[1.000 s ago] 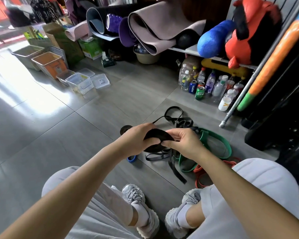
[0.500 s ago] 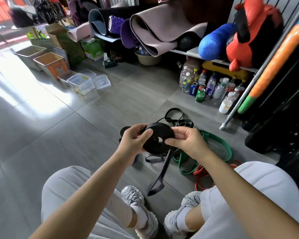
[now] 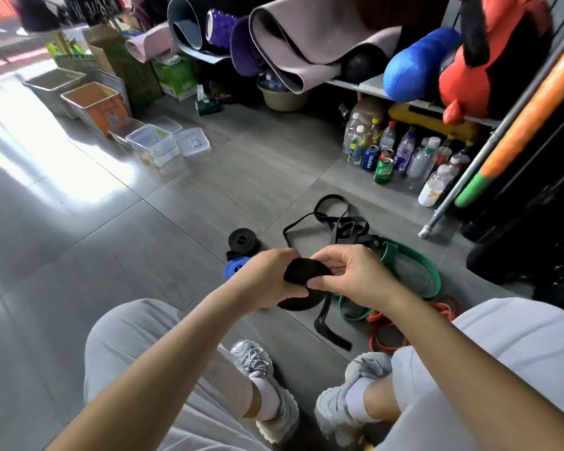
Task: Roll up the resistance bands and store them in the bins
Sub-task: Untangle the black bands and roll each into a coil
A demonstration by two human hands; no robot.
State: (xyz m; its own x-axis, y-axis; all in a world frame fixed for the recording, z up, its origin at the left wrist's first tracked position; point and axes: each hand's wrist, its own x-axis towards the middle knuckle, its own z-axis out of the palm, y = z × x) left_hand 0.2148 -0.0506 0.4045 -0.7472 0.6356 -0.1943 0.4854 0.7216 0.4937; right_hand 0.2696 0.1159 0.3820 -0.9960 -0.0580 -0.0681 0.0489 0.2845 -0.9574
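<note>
Nearest the camera, two grey shoes (image 3: 274, 411) rest on the tiled floor (image 3: 111, 255) between the person's bent knees. Just beyond them the left hand (image 3: 267, 281) and right hand (image 3: 355, 278) meet above the floor, and both grips are clamped on the black band (image 3: 302, 271), wound into a thick disc. The left fingers curl round its left edge, and the right thumb and fingertips pinch its right rim. A loose tail (image 3: 326, 323) hangs from the disc's underside and trails onto the floor toward the shoes.

Right of the black band and a little nearer lies an orange band (image 3: 385, 333), unrolled. A green band (image 3: 417, 258) loops open just right of the black band. Just left of it sit a rolled blue band (image 3: 235, 267) and, behind that, a rolled black coil (image 3: 241, 240). Directly beyond the black band a tangle of black straps (image 3: 339, 226) sprawls on the floor.

Far off to its left stand clear plastic bins (image 3: 153, 144), well apart from it. Far beyond to its right, bottles and cans (image 3: 404, 154) cluster under a shelf
</note>
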